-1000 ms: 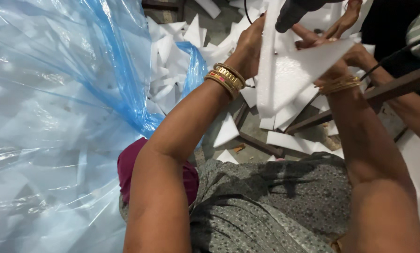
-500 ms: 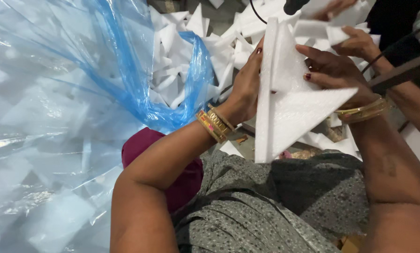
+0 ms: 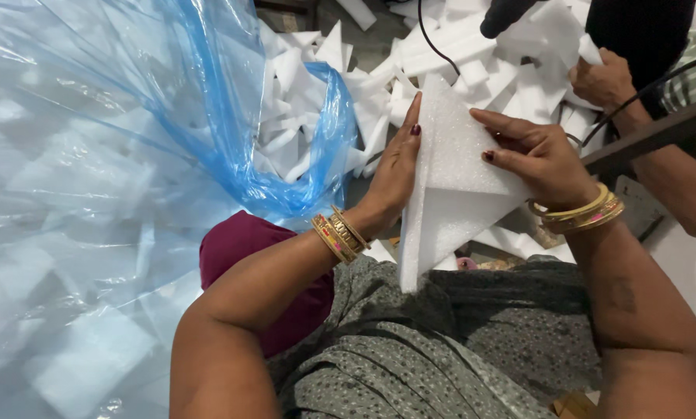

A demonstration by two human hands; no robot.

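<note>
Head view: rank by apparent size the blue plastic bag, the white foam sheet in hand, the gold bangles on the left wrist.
1. Translucent blue plastic bag, nearest the camera.
2. White triangular foam sheet.
3. Gold bangles.

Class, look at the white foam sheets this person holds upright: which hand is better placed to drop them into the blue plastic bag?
Probably the left hand: it presses the foam sheets' left face, on the side nearest the blue plastic bag. The right hand lies on their far side, away from the bag.
</note>
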